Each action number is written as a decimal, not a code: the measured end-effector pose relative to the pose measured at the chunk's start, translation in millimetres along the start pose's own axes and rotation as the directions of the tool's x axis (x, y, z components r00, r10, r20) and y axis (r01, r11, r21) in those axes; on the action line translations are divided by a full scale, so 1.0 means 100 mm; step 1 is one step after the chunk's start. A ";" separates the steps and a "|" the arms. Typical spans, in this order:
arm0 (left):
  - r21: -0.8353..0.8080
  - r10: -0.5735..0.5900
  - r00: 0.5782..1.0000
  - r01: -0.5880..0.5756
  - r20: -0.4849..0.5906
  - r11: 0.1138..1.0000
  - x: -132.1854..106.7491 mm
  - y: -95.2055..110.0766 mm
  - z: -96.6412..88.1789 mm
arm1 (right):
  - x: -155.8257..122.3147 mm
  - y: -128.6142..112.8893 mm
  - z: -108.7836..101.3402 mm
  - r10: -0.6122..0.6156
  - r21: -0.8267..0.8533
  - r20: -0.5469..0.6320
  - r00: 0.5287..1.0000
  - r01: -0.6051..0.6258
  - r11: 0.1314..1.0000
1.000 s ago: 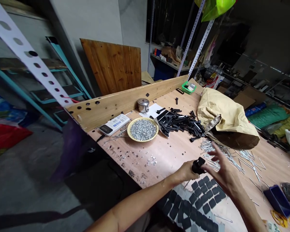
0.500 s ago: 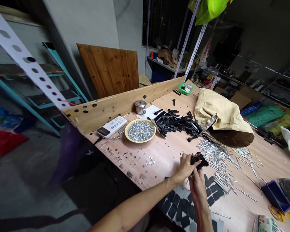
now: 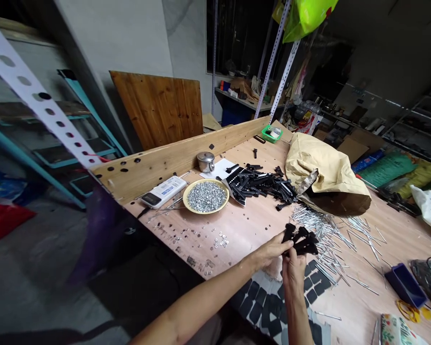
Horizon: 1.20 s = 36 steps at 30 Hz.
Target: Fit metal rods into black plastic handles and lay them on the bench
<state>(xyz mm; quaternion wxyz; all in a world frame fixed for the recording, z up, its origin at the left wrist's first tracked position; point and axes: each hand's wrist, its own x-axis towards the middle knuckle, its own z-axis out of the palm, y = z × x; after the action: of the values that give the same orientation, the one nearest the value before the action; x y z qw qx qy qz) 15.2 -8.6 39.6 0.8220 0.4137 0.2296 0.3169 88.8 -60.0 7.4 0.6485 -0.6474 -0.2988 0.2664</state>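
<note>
Bunch of black plastic parts (image 3: 301,242) clenched between two bare hands, just left of a spill of steel pins (image 3: 326,239) on a pale wooden workbench (image 3: 244,235). Left hand (image 3: 271,251) reaching in from the side away from the pins, fingers closed over the bunch's left end; right hand (image 3: 293,274) rising from below, upright, fingers curled behind the parts and partly hidden by them. No release in either grip. Long axis of the bunch lying roughly crosswise to the right forearm, one end cocked upward on the left, the other pointing at the pins; right hand the nearer to the pins, left hand the farther. Black rubber pads (image 3: 319,289) on a pale sheet just below the pins' near edge, under the hands. Away from the pins, toward the far wall: a heap of loose black parts (image 3: 258,184) and a yellow-rimmed plate of steel washers (image 3: 206,196); beyond the pins, a kraft paper sack (image 3: 326,175).
</note>
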 end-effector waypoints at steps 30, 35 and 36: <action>0.315 0.293 0.954 -0.296 0.057 0.902 -0.06 0.14 0.00 | -0.01 0.06 -0.03 0.039 0.070 -0.161 0.986 -0.028 0.997; 0.274 0.114 0.983 -0.150 0.141 0.950 -0.02 0.12 -0.04 | -0.01 0.10 -0.08 0.101 0.200 -0.075 0.992 -0.085 0.976; 0.282 0.061 0.990 -0.096 0.128 0.955 -0.01 0.10 -0.06 | 0.00 0.12 -0.09 0.117 0.215 -0.069 0.991 -0.100 0.971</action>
<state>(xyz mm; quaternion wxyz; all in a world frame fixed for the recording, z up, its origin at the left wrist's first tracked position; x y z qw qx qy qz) 7.1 -1.5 44.8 0.7519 0.5557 0.2075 0.2876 96.2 -66.1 -4.1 0.7098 -0.6006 -0.2061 0.3051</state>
